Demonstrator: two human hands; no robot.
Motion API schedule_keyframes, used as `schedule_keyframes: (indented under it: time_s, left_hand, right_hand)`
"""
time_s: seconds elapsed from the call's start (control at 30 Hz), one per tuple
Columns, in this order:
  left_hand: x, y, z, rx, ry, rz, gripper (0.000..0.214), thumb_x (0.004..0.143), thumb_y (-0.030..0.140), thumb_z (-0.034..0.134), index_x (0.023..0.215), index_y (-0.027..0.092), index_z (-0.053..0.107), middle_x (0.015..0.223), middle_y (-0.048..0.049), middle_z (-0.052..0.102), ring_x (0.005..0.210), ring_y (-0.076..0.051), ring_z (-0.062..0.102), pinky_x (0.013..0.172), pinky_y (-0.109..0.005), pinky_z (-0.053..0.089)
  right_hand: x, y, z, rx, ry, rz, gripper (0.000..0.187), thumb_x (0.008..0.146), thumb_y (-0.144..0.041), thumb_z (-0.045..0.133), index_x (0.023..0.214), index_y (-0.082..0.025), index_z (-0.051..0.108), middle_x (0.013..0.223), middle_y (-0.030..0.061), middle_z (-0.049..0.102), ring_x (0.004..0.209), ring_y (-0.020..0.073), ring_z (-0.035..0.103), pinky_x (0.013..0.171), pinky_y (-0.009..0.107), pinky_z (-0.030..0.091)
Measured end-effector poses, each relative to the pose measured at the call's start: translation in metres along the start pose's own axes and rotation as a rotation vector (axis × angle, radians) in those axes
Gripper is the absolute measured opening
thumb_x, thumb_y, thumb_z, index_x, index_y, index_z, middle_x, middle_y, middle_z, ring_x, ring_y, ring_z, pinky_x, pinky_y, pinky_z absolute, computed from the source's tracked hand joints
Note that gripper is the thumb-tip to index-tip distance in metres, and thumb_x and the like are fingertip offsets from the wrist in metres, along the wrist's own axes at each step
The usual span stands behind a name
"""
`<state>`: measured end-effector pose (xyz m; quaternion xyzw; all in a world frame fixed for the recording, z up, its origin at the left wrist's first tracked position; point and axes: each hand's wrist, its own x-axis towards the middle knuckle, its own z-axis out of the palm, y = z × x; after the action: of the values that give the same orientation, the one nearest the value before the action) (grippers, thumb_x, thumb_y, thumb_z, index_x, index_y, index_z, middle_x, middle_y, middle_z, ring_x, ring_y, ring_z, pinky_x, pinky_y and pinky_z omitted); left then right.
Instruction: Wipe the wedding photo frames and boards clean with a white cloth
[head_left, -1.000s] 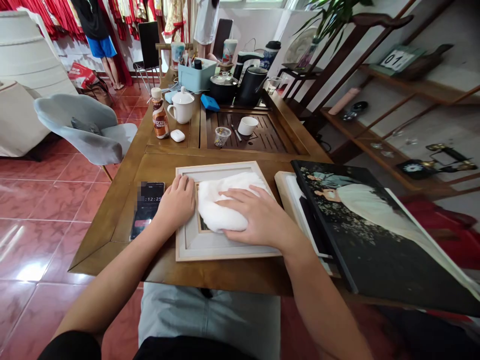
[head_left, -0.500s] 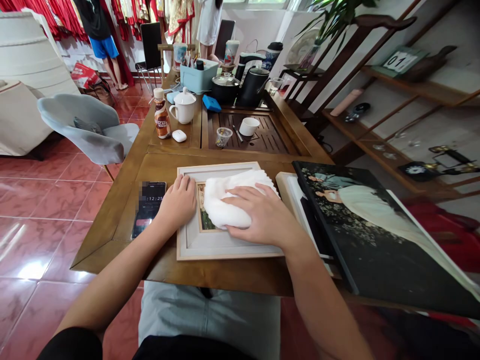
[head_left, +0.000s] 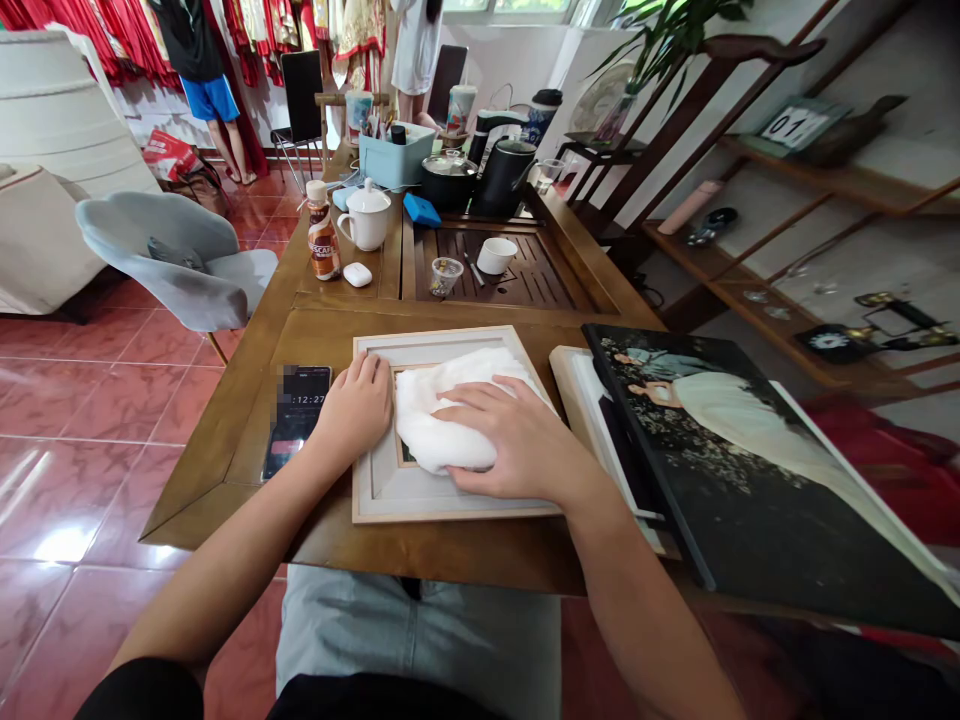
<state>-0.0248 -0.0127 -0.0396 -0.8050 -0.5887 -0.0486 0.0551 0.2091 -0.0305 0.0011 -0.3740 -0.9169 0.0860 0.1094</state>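
Note:
A picture frame (head_left: 375,495) with a pale wood edge and a wide off-white border lies flat on the wooden table. My left hand (head_left: 361,405) rests on the frame's left side, its fingers lying flat and holding nothing. Bunched over the middle of the frame is a white cloth (head_left: 431,415), which covers most of the small picture inside. My right hand (head_left: 517,435) grips this cloth from above, fingers spread across it and the thumb at its lower edge. Just left of my left hand lies a phone (head_left: 300,415) with a timer lit on its screen.
Right of the frame, a large dark photo panel (head_left: 720,470) leans over a stack of frames (head_left: 577,395). Farther back stand a bottle (head_left: 322,240), a lidded white mug (head_left: 367,218), a white cup (head_left: 496,255) and a black kettle (head_left: 510,175). A grey chair (head_left: 176,260) is at left.
My right hand has slid the cloth a little to the left, so it hides more of the picture. My left hand keeps its place on the frame.

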Motion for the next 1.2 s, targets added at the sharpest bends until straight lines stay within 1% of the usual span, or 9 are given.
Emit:
schedule_keyframes:
  time_s: [0.17,0.27,0.37,0.53,0.73,0.83,0.97,1.1,1.2]
  left_hand:
    - [0.0009,0.0009,-0.0017,-0.006,0.002,0.003,0.046,0.104,0.018,0.035,0.146,0.003,0.049,0.152,-0.0217,0.053,0.149,-0.033,0.043,0.12,-0.045,0.039]
    - [0.0013,0.0021,-0.0043,-0.002,-0.001,0.034,0.044,0.105,0.018,0.036,0.144,0.003,0.051,0.149,-0.0206,0.055,0.147,-0.032,0.045,0.122,-0.043,0.036]
    - [0.0018,0.0032,-0.0067,-0.012,-0.018,0.055,0.043,0.104,0.016,0.037,0.143,0.004,0.053,0.147,-0.0195,0.057,0.14,-0.03,0.052,0.119,-0.04,0.04]
    - [0.0034,0.0032,-0.0077,-0.036,-0.033,0.052,0.042,0.102,0.012,0.038,0.14,0.006,0.055,0.147,-0.0188,0.057,0.136,-0.027,0.056,0.116,-0.038,0.044]
    - [0.0043,0.0003,-0.0041,-0.088,-0.001,0.051,0.041,0.103,0.015,0.04,0.139,0.004,0.056,0.144,-0.0207,0.059,0.132,-0.029,0.059,0.115,-0.042,0.045]
    - [0.0039,-0.0006,-0.0036,-0.103,0.003,0.054,0.041,0.102,0.015,0.041,0.139,0.004,0.056,0.145,-0.0211,0.059,0.133,-0.03,0.059,0.116,-0.043,0.044]
    - [0.004,0.0009,-0.0053,-0.078,-0.007,0.051,0.041,0.103,0.016,0.041,0.14,0.004,0.055,0.145,-0.0212,0.058,0.135,-0.03,0.058,0.116,-0.041,0.043]
    - [0.0043,0.0028,-0.0066,-0.017,-0.006,0.103,0.039,0.104,0.016,0.04,0.137,0.003,0.056,0.142,-0.0214,0.059,0.133,-0.031,0.058,0.114,-0.041,0.044]
    - [0.004,0.0025,-0.0064,-0.006,-0.003,0.111,0.038,0.104,0.016,0.04,0.136,0.002,0.056,0.141,-0.0208,0.059,0.13,-0.031,0.059,0.113,-0.041,0.045]
  right_hand:
    - [-0.0001,0.0009,-0.0009,-0.07,0.054,0.09,0.048,0.081,-0.041,0.067,0.124,-0.021,0.07,0.138,0.0125,0.068,0.13,0.0344,0.059,0.115,0.062,0.03]
    - [0.0007,-0.0007,-0.0009,-0.023,0.028,0.024,0.048,0.079,-0.042,0.069,0.123,-0.021,0.07,0.136,0.0107,0.069,0.129,0.0321,0.06,0.115,0.057,0.032]
    - [0.0006,-0.0012,-0.0006,0.004,0.015,-0.008,0.05,0.078,-0.043,0.07,0.124,-0.022,0.069,0.136,0.0103,0.069,0.129,0.0312,0.06,0.114,0.056,0.033]
    - [-0.0002,0.0018,-0.0006,-0.08,0.066,0.09,0.048,0.083,-0.041,0.065,0.125,-0.019,0.069,0.139,0.0148,0.067,0.13,0.0343,0.059,0.114,0.06,0.031]
    - [0.0008,-0.0025,-0.0007,0.015,0.014,-0.007,0.052,0.079,-0.042,0.072,0.126,-0.02,0.068,0.136,0.0116,0.068,0.129,0.0311,0.059,0.114,0.052,0.035]
    - [0.0005,-0.0021,0.0006,0.026,0.02,0.006,0.058,0.078,-0.049,0.075,0.128,-0.021,0.068,0.139,0.0108,0.066,0.13,0.0315,0.059,0.116,0.054,0.034]
    - [0.0007,0.0022,0.0042,-0.002,0.016,0.026,0.07,0.078,-0.062,0.076,0.133,-0.021,0.065,0.143,0.0129,0.064,0.133,0.0336,0.058,0.116,0.056,0.035]
    - [0.0015,0.0054,0.0071,-0.09,0.064,0.092,0.061,0.085,-0.058,0.072,0.135,-0.023,0.066,0.143,0.0131,0.065,0.132,0.0346,0.058,0.115,0.058,0.035]
    - [0.0017,0.004,0.0067,-0.094,0.071,0.072,0.059,0.085,-0.057,0.072,0.133,-0.022,0.067,0.141,0.0136,0.066,0.13,0.0345,0.059,0.114,0.058,0.036]
